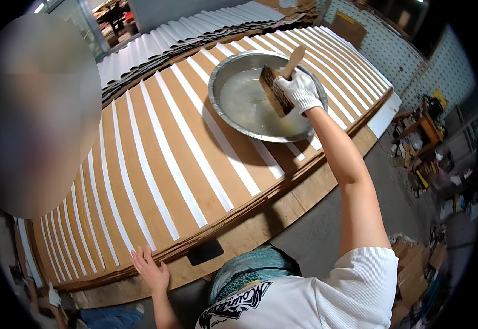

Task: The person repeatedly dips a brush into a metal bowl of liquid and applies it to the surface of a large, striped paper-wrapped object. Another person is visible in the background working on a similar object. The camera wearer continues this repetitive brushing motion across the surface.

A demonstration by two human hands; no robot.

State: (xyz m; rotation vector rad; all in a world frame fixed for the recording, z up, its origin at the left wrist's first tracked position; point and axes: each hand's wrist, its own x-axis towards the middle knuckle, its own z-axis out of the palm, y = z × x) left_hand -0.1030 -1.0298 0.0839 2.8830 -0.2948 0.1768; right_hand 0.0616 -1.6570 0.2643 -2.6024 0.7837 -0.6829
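Observation:
My right hand (300, 90), in a white knit glove, is closed round a wide brush (274, 90) with a pale wooden handle. The brush is tilted over a round metal basin (213, 94), which holds cloudy, whitish liquid. Whether the bristle tips touch the liquid, I cannot tell. The basin stands on a brown board (189, 137) crossed by many white strips. My bare left hand (152, 270) rests with its fingers apart on the near edge of that board, beside the end of a white strip.
Under the striped board lies a stack of sheets with a wooden ledge (282, 216) along the near side. Corrugated grey sheets (195, 30) lie behind. Another person's white-gloved hand (54, 296) is at the lower left. Cardboard (414, 268) and clutter fill the right side.

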